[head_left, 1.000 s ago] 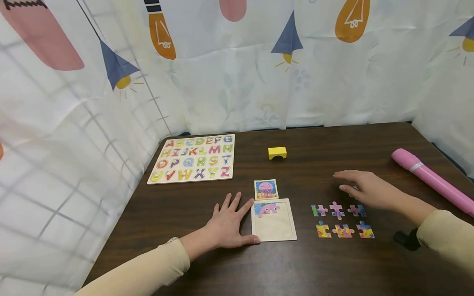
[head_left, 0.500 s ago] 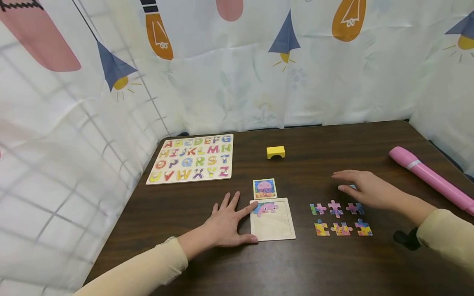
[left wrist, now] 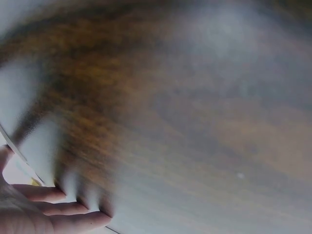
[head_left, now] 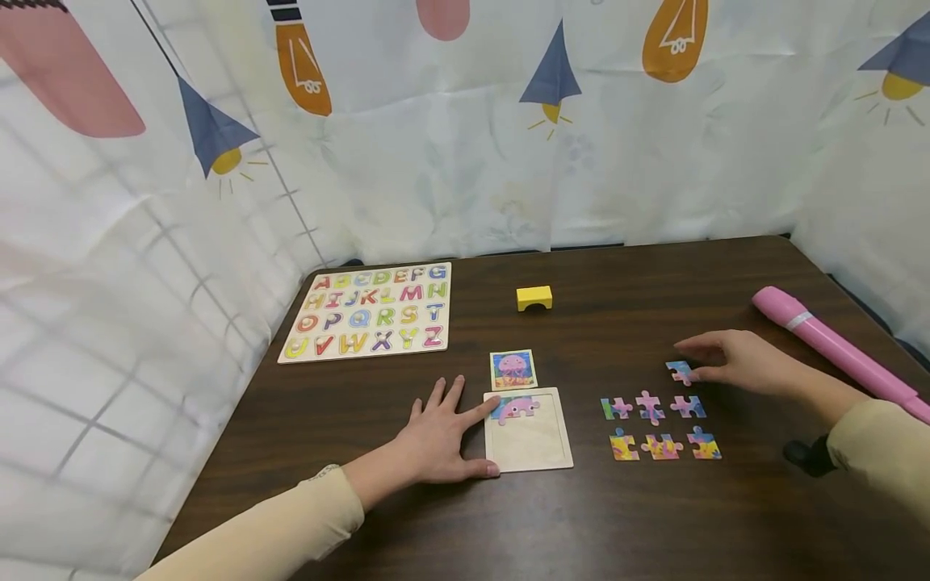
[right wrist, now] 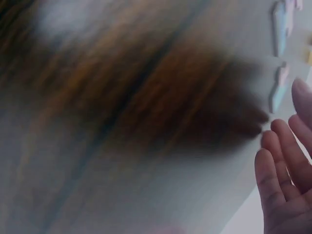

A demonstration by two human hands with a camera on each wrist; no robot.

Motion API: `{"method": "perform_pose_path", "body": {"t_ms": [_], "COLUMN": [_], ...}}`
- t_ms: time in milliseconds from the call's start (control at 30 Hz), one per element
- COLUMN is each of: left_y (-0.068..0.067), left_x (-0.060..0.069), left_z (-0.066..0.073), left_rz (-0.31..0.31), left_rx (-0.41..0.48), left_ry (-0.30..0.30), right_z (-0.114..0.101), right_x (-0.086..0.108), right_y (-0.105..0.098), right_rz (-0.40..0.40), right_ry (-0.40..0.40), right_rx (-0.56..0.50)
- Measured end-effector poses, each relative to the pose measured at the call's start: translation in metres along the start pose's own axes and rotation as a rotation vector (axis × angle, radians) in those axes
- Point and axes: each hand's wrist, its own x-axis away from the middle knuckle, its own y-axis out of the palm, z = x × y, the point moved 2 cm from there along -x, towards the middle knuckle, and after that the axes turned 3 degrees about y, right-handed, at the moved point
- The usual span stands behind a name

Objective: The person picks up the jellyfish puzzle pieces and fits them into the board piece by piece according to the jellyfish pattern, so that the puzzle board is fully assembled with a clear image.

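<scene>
My left hand (head_left: 445, 440) lies spread on the dark table, index fingertip and thumb on the left edge of a square wooden puzzle tray (head_left: 530, 444). In the tray's upper left sit joined pieces showing part of a pink jellyfish (head_left: 516, 408). Above the tray is a jellyfish picture card (head_left: 513, 369). My right hand (head_left: 748, 363) hovers at the right, fingers extended, thumb tip beside or touching a blue jigsaw piece (head_left: 680, 372). Below that piece lie two rows of loose pieces, pink-blue ones (head_left: 651, 407) and yellow ones (head_left: 662, 446). The right wrist view shows relaxed fingers (right wrist: 287, 151).
An alphabet board (head_left: 370, 311) lies at the back left. A yellow arch block (head_left: 534, 298) stands behind the card. Along the right side lies a pink wand-shaped object (head_left: 835, 343). Patterned curtains (head_left: 465, 145) hang behind and left of the table (head_left: 581, 532).
My right hand has shifted right, so the blue piece it mostly covered now shows beside the thumb. My left hand stays on the tray. The whole view has drifted slightly.
</scene>
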Motion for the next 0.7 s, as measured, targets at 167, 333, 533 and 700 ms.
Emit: {"method": "perform_pose_path", "body": {"t_ms": [167,333,533,700], "left_y": [-0.001,-0.001,-0.001,-0.001], "left_x": [0.0,0.001,0.001,0.0], "left_z": [0.001,0.001,0.001,0.001], "left_rz": [-0.009,-0.012,-0.012,-0.012], "left_rx": [-0.003,0.001,-0.002,-0.004], "left_ry": [-0.009,-0.012,-0.003,-0.002], "right_z": [0.006,0.004,-0.008,-0.042], "right_x": [-0.004,-0.009,-0.012,-0.019], "right_y": [0.004,0.006,0.004,0.009], "right_rz": [-0.005,-0.023,0.02,0.059], "right_ry": [-0.011,-0.001,0.015,-0.063], "right_rx": [-0.016,-0.028,-0.067,-0.159]}}
